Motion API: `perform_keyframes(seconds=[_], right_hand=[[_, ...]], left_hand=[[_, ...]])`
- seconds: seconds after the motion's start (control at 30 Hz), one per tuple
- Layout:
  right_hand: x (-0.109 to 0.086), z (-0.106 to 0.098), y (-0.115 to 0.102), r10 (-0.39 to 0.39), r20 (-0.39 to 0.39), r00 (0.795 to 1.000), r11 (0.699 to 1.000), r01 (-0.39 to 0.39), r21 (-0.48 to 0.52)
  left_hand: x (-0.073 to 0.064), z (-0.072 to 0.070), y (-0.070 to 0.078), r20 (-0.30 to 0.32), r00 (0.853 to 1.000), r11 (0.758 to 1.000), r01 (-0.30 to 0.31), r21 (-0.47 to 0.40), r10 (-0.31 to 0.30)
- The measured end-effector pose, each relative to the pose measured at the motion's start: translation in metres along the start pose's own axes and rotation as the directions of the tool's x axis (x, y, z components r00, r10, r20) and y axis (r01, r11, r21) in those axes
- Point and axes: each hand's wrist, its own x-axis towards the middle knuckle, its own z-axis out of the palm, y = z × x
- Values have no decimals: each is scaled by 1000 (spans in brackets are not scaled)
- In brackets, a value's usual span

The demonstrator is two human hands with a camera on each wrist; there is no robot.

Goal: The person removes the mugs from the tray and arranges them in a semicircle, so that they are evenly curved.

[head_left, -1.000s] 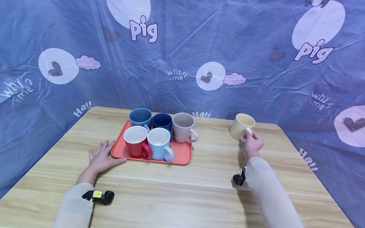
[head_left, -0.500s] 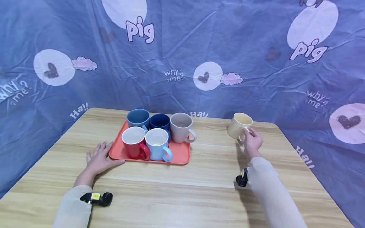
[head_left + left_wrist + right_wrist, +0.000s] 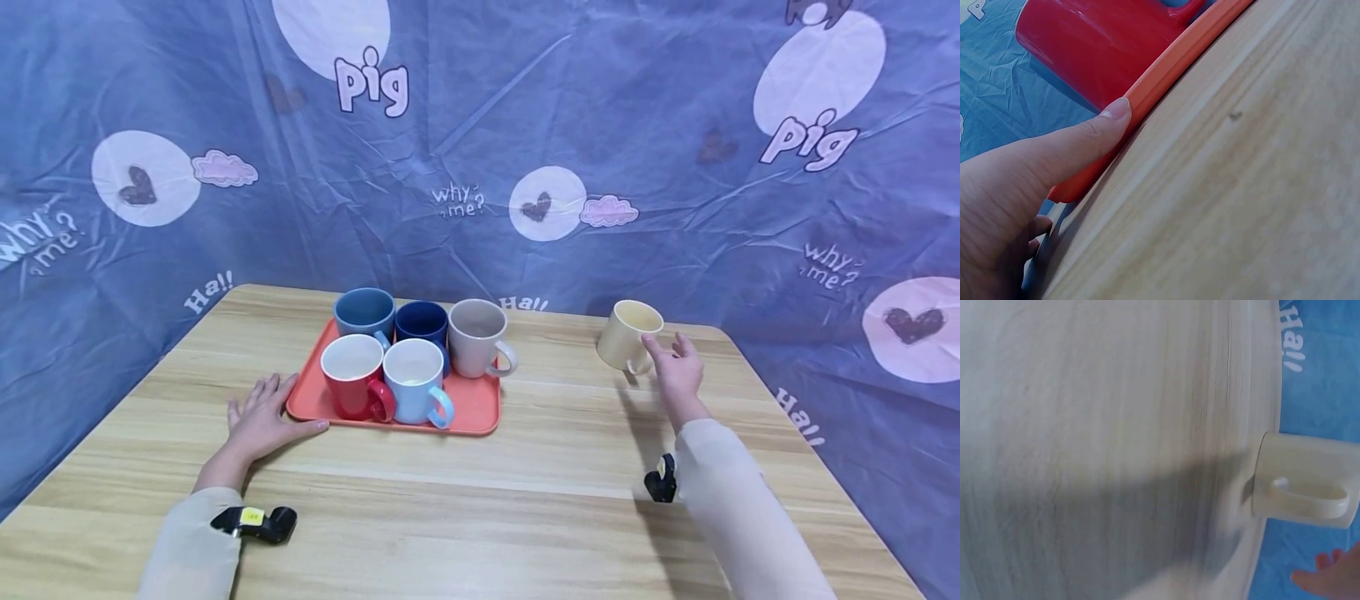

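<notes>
A cream mug [image 3: 618, 343] stands upright at the back right of the table. Just right of it is my right hand [image 3: 681, 377], with its fingers loosely extended and holding nothing. The right wrist view shows a gap between the fingertips [image 3: 1310, 581] and the mug's handle [image 3: 1310, 505]. On the left, my left hand [image 3: 258, 427] lies spread at the near left corner of an orange-red tray [image 3: 478, 410]. Its thumb [image 3: 1100, 128] touches the tray's front rim. Beside that rim stands a red mug [image 3: 347, 393] on the tray.
Also on the tray are a light blue mug [image 3: 408, 402], a teal mug [image 3: 352, 321], a navy mug [image 3: 422, 321] and a grey mug [image 3: 467, 350]. Wooden tabletop [image 3: 555, 400] separates the tray from the cream mug. A printed blue cloth [image 3: 465, 125] hangs behind the table.
My right hand has let go of the cream mug's handle and drawn away to the right. The mug stays standing. My left hand keeps its place at the tray.
</notes>
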Motion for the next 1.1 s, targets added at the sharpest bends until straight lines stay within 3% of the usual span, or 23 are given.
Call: perform_keyframes(seconds=[0.13,0.47,0.77,0.93,1.1], right_hand=[[-5,0,-7,-43,-12,999,998,43,-39],[-24,12,-37,-177,57,983,983,173,63],[-48,30,-58,-263,175,949,965,256,60],[-60,43,-63,-324,197,925,946,319,57],[-71,56,-64,-337,231,913,942,325,87]], left_hand=[[0,0,0,-2,1000,1000,-2,0,2],[0,0,1,3,1000,1000,2,3,-2],[-1,-1,1,-3,1000,1000,0,-1,0],[0,0,0,-6,1000,1000,-2,-3,2],[1,1,-2,-5,1000,1000,2,3,-2]])
